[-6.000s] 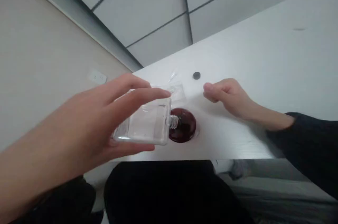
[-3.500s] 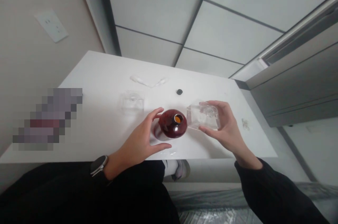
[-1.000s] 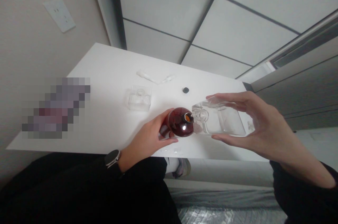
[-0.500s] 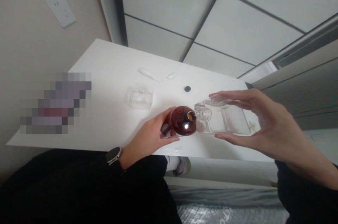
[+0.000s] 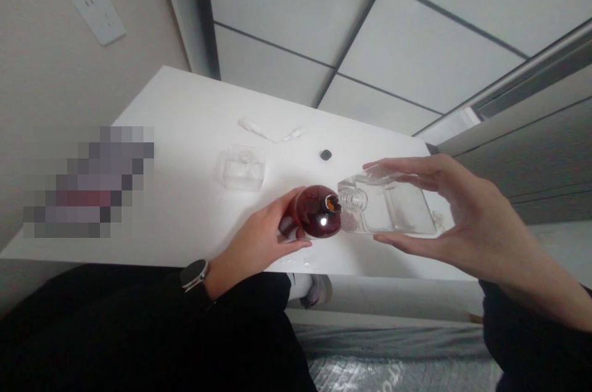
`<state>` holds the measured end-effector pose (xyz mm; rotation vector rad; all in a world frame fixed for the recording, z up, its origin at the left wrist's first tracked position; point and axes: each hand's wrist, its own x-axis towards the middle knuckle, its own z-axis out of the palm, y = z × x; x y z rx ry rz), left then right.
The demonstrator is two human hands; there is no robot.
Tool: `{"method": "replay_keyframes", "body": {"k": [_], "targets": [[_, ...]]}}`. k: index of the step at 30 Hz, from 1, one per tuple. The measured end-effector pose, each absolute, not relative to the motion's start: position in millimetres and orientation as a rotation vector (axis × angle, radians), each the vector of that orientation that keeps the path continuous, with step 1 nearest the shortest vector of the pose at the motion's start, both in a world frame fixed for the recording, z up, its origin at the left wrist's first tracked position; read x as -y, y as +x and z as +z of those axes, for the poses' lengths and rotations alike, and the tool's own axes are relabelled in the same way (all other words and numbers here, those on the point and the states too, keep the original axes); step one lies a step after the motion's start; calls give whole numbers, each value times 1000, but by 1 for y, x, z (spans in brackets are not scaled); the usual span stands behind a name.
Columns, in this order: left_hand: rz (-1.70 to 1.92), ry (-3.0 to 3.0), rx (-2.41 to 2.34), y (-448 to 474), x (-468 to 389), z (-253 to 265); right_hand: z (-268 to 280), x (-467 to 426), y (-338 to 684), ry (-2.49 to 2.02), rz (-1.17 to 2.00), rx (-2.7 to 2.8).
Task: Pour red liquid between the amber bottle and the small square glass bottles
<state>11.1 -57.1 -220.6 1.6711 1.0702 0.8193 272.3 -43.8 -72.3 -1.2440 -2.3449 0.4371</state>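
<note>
My left hand (image 5: 261, 228) is wrapped round a dark red-brown bottle (image 5: 319, 219), whose uncapped mouth faces up toward me. My right hand (image 5: 456, 207) grips a clear square bottle (image 5: 393, 210) by its sides, tilted so its threaded neck points left. That neck meets the mouth of the brown bottle; whether liquid passes between them I cannot tell. Behind the bottles a small black cap (image 5: 326, 155) lies on the white table (image 5: 185, 108). A second clear square bottle (image 5: 243, 171) stands left of it.
Two whitish translucent pump pieces (image 5: 252, 127) with a thin tube lie toward the back of the table. A blurred-out object (image 5: 87, 185) is at the left end. Some clear drops (image 5: 300, 261) are near the front edge. Panelled doors (image 5: 296, 22) rise behind.
The whole view has shifted slightly. Both hands keep their grip, and the two bottles stay mouth to mouth with almost no visible change between them.
</note>
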Motion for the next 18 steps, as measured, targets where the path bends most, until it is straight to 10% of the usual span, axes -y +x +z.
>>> {"method": "replay_keyframes", "body": {"k": [18], "targets": [[812,1666,-1072,11,59,-221,-69,43,270,-1220,357,2396]]}}
